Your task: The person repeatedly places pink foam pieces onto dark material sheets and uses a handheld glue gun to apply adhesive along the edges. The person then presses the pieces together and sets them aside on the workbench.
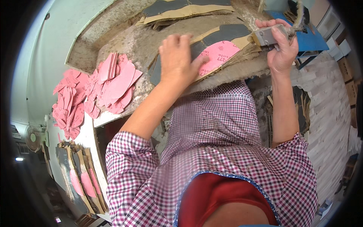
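Note:
My right hand [283,53] is wrapped round a boxy grey metal hand tool [269,37]. The tool's front end is at the right end of a stack of insole boards [230,32], brown with dark grey areas. A pink half-oval insole piece [223,54] lies on the top board, near its front edge. My left hand [177,60], slightly blurred, rests over the stack's left part. Its thumb touches the pink piece and its fingers are apart, somewhat bent.
Loose pink pieces [117,81] lie heaped on the bench's left side. Behind my work is another stack of boards [185,9]. Boards with pink pieces [81,181] stand at the lower left. A blue table [314,39] is at the right, and a fan [34,137] at the far left.

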Action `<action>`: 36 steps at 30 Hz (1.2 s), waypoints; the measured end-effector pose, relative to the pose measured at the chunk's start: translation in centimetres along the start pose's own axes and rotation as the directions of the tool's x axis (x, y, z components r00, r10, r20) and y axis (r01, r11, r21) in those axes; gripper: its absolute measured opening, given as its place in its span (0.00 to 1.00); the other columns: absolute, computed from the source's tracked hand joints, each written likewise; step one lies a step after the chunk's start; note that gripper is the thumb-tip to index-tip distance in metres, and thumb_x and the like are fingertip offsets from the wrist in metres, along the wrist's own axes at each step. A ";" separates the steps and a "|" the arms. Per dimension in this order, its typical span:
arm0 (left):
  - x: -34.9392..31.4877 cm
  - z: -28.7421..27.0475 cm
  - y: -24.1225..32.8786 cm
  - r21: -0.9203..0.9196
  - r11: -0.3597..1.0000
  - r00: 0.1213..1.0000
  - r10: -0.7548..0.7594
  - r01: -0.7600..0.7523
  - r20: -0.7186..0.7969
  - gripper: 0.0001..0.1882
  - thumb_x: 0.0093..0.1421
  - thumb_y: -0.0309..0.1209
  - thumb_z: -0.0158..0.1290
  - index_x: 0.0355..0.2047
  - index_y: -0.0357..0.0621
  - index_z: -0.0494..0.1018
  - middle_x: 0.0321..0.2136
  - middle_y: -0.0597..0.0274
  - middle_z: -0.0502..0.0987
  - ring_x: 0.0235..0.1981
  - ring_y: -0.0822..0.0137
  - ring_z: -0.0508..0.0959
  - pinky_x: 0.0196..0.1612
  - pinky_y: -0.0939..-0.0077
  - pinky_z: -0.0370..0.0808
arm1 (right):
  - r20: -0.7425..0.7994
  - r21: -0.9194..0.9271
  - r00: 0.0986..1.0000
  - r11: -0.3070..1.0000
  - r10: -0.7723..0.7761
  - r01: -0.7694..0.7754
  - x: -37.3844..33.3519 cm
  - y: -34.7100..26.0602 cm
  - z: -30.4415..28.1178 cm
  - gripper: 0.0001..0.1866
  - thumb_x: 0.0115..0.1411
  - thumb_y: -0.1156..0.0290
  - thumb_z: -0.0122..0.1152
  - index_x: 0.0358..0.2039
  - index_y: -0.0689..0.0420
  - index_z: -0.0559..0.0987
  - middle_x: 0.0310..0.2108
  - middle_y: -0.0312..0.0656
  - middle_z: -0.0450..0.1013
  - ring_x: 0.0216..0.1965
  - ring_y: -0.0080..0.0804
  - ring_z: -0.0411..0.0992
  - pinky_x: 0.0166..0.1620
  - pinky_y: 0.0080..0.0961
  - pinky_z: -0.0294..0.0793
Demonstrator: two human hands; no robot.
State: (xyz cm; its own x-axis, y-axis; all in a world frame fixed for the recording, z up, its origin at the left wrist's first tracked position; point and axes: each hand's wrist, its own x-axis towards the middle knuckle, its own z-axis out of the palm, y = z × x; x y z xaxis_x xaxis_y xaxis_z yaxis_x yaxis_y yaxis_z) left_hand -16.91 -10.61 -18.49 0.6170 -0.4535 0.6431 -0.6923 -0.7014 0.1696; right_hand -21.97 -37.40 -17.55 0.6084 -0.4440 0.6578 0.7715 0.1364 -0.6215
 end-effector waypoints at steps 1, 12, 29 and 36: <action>-0.2 -0.9 -0.4 -0.009 1.000 0.998 0.002 -0.002 -0.058 0.31 0.52 0.42 0.66 0.51 0.42 0.69 0.42 0.47 0.70 0.47 0.47 0.69 0.52 0.58 0.67 | 0.031 -0.124 0.999 0.991 -0.043 0.046 0.2 -0.1 0.4 0.13 0.59 0.80 0.60 0.44 0.64 0.72 0.36 0.43 0.77 0.37 0.34 0.78 0.48 0.35 0.79; -5.4 -6.5 -4.5 -0.094 0.889 0.872 -0.411 0.448 0.266 0.30 0.53 0.38 0.66 0.51 0.32 0.71 0.35 0.48 0.76 0.36 0.61 0.78 0.39 0.68 0.76 | 0.229 -0.047 0.967 0.994 0.110 -0.102 -5.8 1.1 8.8 0.18 0.56 0.77 0.64 0.47 0.61 0.71 0.41 0.42 0.76 0.44 0.34 0.78 0.47 0.31 0.81; -3.1 -6.2 -5.6 -0.381 0.643 0.738 -0.487 0.665 0.466 0.16 0.52 0.30 0.66 0.36 0.36 0.72 0.30 0.60 0.77 0.28 0.72 0.75 0.33 0.77 0.72 | 0.028 -0.123 0.998 0.991 0.057 -0.053 1.2 0.6 1.6 0.15 0.58 0.76 0.65 0.44 0.65 0.73 0.36 0.41 0.77 0.40 0.33 0.79 0.46 0.25 0.77; -4.7 -5.8 -4.4 -0.719 0.119 0.677 -0.467 0.685 0.568 0.18 0.56 0.22 0.62 0.47 0.34 0.72 0.39 0.59 0.79 0.38 0.73 0.78 0.45 0.78 0.76 | 0.117 -0.266 0.992 0.961 -0.039 0.070 3.6 2.2 5.0 0.15 0.58 0.77 0.65 0.45 0.65 0.72 0.37 0.41 0.77 0.40 0.30 0.77 0.48 0.25 0.76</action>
State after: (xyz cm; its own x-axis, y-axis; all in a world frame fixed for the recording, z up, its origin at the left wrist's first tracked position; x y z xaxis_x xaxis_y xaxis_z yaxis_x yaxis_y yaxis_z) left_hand -18.95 -2.22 -17.87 0.9540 -0.2920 -0.0679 0.0714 0.0014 0.9974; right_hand -17.14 -34.26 -14.39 0.5952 -0.3425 0.7269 0.7343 -0.1357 -0.6651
